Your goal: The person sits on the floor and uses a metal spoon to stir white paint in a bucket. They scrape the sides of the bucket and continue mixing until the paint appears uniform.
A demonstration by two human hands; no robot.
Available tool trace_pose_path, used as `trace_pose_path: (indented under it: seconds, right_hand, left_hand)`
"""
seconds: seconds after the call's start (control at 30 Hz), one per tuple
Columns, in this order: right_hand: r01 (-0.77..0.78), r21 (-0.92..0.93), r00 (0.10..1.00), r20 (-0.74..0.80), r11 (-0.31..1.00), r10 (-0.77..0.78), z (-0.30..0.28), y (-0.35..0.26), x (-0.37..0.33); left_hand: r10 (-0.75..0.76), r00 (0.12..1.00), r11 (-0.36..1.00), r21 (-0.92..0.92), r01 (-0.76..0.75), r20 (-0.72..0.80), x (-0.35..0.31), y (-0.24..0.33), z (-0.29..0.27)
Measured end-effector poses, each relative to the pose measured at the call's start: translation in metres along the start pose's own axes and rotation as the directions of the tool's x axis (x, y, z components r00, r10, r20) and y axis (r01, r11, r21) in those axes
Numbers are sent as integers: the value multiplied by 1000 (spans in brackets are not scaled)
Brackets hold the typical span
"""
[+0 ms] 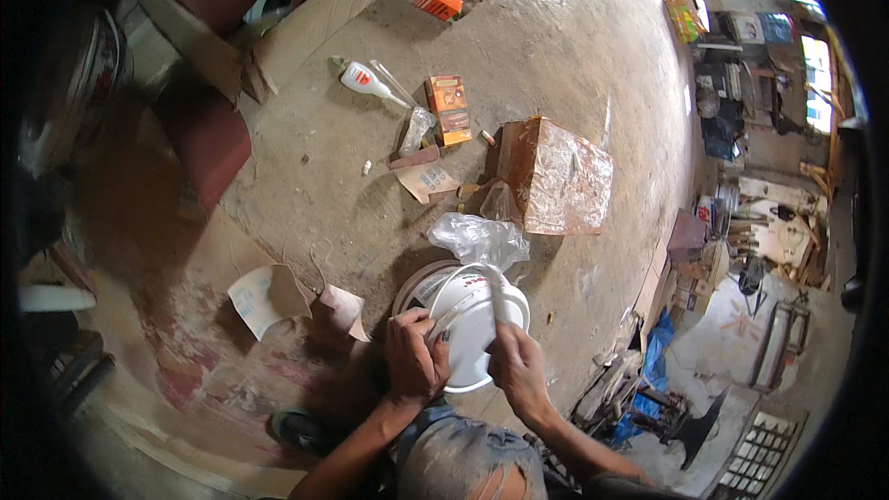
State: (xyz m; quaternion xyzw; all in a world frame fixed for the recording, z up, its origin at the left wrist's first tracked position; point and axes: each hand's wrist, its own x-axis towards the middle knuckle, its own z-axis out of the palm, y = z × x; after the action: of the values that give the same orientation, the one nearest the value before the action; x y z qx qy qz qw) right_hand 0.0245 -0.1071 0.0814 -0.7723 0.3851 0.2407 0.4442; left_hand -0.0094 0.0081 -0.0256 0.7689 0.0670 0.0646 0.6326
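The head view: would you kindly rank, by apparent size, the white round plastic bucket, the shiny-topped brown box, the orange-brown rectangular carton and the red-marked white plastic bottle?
1. White bucket and brown box: too alike to rank; bucket may be nearer the camera.
2. Orange-brown carton.
3. White bottle.

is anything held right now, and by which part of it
The right hand holds a blurred, pale stick-like tool by its near end. The left hand is at the left of the white bucket; whether it grips it cannot be told.
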Motion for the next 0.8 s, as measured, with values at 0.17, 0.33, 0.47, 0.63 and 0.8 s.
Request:
trace_pose_path:
  seconds: [0.17,0.33,0.47,0.63,0.8]
  right_hand:
    - [72,-24,994,-80,997,-74,-54,15,-7]
    - [11,-418,985,162,908,62,-89,-21,17]
    - [125,-648,952,292,751,94,-80,-49,16]
    - [125,-756,949,279,643,144,-60,-72,4]
    - [202,-854,916,337,479,215,-68,-90,4]
  left_hand:
    - [-120,944,993,39,114,308,56,10,-15]
    - [-287,712,948,82,308,641,111,15,-12]
    - [-169,809,973,228,44,563,98,27,-2]
    - [-205,954,975,128,179,221,63,26,-6]
    - [-121,980,988,115,103,157,9,20,-7]
